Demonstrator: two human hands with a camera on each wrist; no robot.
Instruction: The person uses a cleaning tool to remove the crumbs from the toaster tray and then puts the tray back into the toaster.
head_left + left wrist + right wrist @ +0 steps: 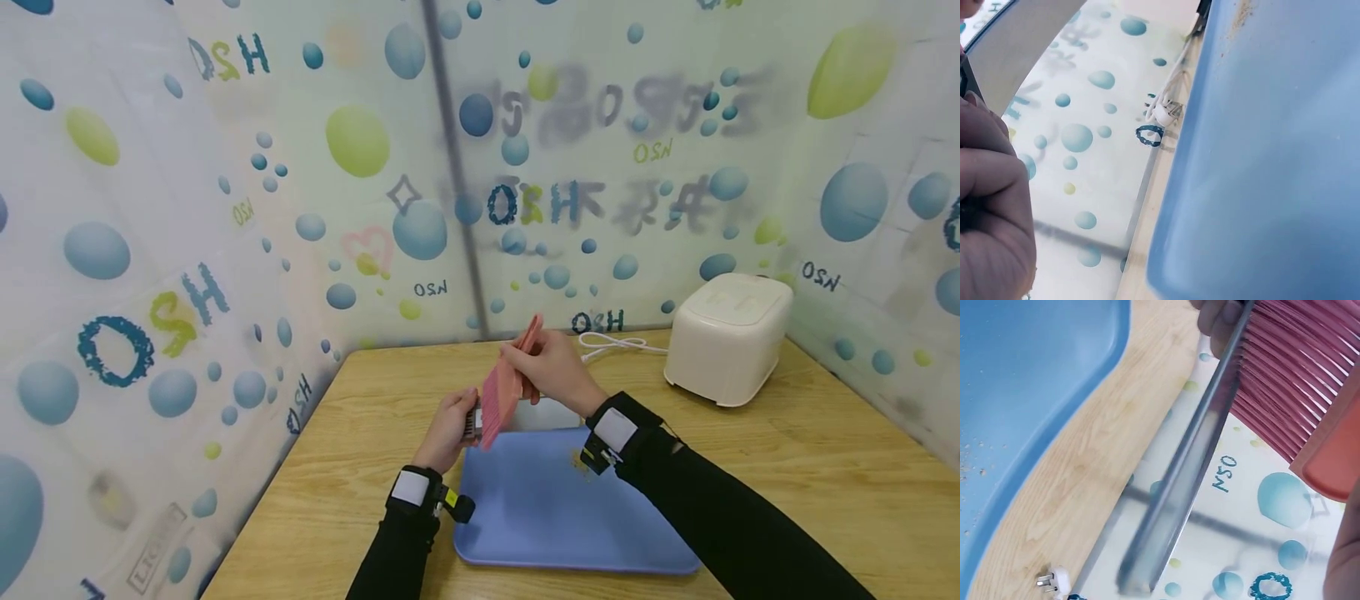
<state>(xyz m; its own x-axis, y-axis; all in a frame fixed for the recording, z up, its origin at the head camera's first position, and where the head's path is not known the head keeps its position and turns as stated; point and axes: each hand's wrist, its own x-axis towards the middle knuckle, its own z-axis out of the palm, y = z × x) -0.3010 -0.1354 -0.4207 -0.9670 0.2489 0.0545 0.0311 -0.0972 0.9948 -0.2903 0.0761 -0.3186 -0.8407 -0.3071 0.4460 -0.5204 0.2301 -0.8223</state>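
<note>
My left hand (447, 429) grips one end of a thin, flat metal crumb tray (551, 415), held above the far edge of a blue tray (540, 508). In the right wrist view the crumb tray (1175, 469) appears nearly edge-on. A pink brush (501, 396) is pinched in my right hand (555, 371), bristles pointing down and left. Those bristles (1297, 362) are at the crumb tray's surface near my left fingers; whether they touch is unclear. Brown crumbs (1241, 15) lie scattered on the blue tray. The left wrist view shows my curled left fingers (991, 181) at its edge.
A cream toaster (727, 337) stands at the back right of the wooden table (367, 433). Its white cord (615, 342) lies bundled behind my right hand, with the plug (1054, 582) on the table. A patterned curtain (360, 250) encloses the back and sides.
</note>
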